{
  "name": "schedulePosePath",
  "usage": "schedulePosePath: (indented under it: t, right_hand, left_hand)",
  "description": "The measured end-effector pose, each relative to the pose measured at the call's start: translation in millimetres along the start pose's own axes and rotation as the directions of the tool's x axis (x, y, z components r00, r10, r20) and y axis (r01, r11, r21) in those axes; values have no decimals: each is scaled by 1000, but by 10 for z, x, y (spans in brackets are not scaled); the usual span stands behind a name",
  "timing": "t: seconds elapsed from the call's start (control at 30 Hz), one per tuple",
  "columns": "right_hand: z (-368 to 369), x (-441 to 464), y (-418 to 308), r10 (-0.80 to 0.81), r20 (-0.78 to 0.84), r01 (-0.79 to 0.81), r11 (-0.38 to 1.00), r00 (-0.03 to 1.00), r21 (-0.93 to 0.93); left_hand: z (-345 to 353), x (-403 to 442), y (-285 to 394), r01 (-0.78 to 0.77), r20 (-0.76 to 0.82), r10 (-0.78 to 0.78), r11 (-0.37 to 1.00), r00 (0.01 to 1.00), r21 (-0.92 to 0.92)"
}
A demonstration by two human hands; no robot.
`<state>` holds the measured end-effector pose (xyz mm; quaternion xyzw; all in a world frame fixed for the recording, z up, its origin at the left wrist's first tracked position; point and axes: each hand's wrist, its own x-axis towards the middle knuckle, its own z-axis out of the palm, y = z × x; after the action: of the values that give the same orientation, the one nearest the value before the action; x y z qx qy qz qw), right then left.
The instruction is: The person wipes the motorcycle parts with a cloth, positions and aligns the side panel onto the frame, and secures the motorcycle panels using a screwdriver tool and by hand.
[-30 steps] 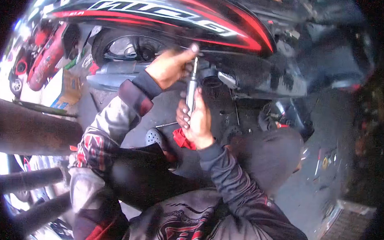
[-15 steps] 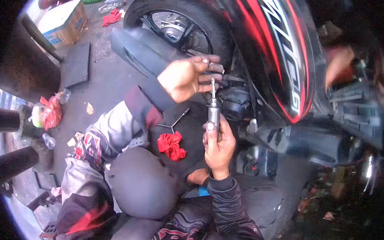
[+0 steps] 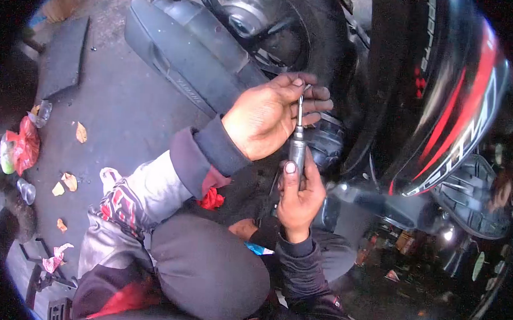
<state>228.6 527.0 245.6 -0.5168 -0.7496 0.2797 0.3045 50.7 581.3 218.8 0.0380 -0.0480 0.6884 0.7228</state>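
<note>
My right hand [image 3: 302, 196] is wrapped around a screwdriver [image 3: 297, 147] with a metal cylindrical body, thumb pressed along its side. The tool stands upright in view, its slim bit pointing away from me. My left hand [image 3: 273, 112] is palm up at the bit's end, thumb and index finger pinched there with the other fingers stretched out. A small pale thing shows between those fingertips, too small to name. Behind both hands are the engine parts [image 3: 328, 141] of a motorbike and its wheel [image 3: 262, 23]. A dark muffler [image 3: 187, 48] reaches out to the left.
The red and black fairing [image 3: 452, 128] fills the upper right. A red cloth [image 3: 212, 199] lies by my knee [image 3: 209, 266]. On the floor at left are a dark flat panel [image 3: 63, 57], a red plastic bag [image 3: 25, 147] and dry leaves [image 3: 69, 180]. A dark cover [image 3: 472, 195] is at right.
My view has shifted, so the fairing sits further right and lower. My left hand has closed in on the bit's tip, and its thumb and finger now meet there. The right hand keeps its grip.
</note>
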Motion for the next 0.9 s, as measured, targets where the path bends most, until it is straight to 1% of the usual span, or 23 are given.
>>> schedulePosePath:
  t: [0.07,0.13,0.17,0.2,0.23,0.27,0.3,0.33,0.37,0.4,0.43,0.5,0.57,0.63,0.67,0.7,0.77,0.8,0.87,0.9]
  right_hand:
    - [-13,7,-11,-19,4,19,997,1000,-78]
    - [-59,-27,-165,56,27,-57,998,998,36]
    - [-77,-16,-204,58,26,-59,998,998,19]
    - [-89,-15,-256,143,96,-161,960,985,230]
    - [-83,-9,-270,209,182,-268,865,961,424]
    - [-75,-9,-245,200,223,-289,812,954,507]
    - [-52,-16,-216,205,223,-292,817,953,498]
    - [-13,-21,-185,150,205,-243,788,967,566]
    - [-157,-110,-327,93,180,-187,760,979,623]
    - [-130,-104,-329,64,158,-144,809,985,570]
    - [-96,-106,-335,66,160,-146,811,985,567]
    - [9,-84,-327,44,46,-61,855,998,515]
    - [36,-6,-392,-30,20,19,900,999,435]
    - [28,78,-422,-40,0,36,894,999,447]
    - [33,123,-386,-2,30,-13,871,1000,490]
    - [38,168,-351,35,60,-62,845,998,530]
    - [3,310,-334,-52,-13,52,900,999,434]
    - [35,354,-312,-43,-49,63,840,998,539]
    - [11,388,-270,-37,-35,50,833,999,551]
    - [-11,396,-243,-35,-24,43,822,999,569]
  left_hand:
    - [-4,11,-13,-20,11,20,999,1000,-27]
    - [89,-24,-46,-42,21,43,998,999,-36]
    - [96,-6,-65,-70,19,70,997,997,-24]
    - [117,-7,-75,-68,22,69,997,997,-40]
    - [136,-10,-77,-88,30,89,996,996,-31]
    - [169,-14,-78,-108,37,109,994,993,-23]
    - [208,-19,-73,-108,36,109,994,993,-34]
    - [255,-21,-60,-103,75,101,994,992,31]
    - [513,-98,-126,-102,121,91,991,988,89]
    - [536,-82,-142,-140,147,122,982,982,124]
    - [568,-58,-134,-142,146,123,983,982,121]
    - [607,15,-81,-121,192,72,958,979,259]
    - [722,68,-86,-139,175,97,959,980,248]
    - [840,121,-97,-177,163,104,822,981,542]
    - [916,172,-92,-206,134,156,757,979,621]
    - [878,256,-69,-227,125,194,716,973,660]
    - [916,355,-64,-299,183,241,647,953,702]
    - [941,394,-89,-295,179,241,652,954,698]
    - [974,435,-80,-394,245,326,551,913,735]
    - [998,441,-78,-393,246,323,555,914,733]
